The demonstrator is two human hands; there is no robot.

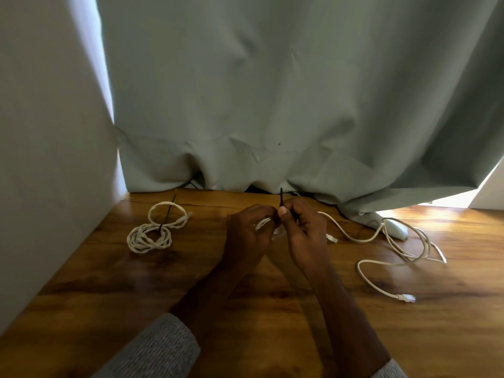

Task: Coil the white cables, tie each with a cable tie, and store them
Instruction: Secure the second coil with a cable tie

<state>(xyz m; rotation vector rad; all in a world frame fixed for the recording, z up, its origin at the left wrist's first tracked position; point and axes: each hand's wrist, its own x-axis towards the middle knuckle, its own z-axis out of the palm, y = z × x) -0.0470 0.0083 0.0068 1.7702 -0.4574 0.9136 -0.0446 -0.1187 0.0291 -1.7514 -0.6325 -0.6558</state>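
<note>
My left hand (246,236) is closed around a small white cable bundle (263,222), mostly hidden in my fingers, above the middle of the wooden table (245,309). My right hand (304,230) pinches a black cable tie (281,197) whose tail sticks up between my hands. To the left lies a coiled white braided cable (151,236), bound by a black tie (167,216). On the right, a loose white cable (392,252) sprawls uncoiled, with a clear plug (407,297) at its near end and another plug (332,238) close to my right hand.
A grey-green curtain (272,105) hangs down to the table's back edge and drapes onto it at the right. A white oval device (395,229) lies under the curtain hem. A pale wall (41,159) bounds the table on the left.
</note>
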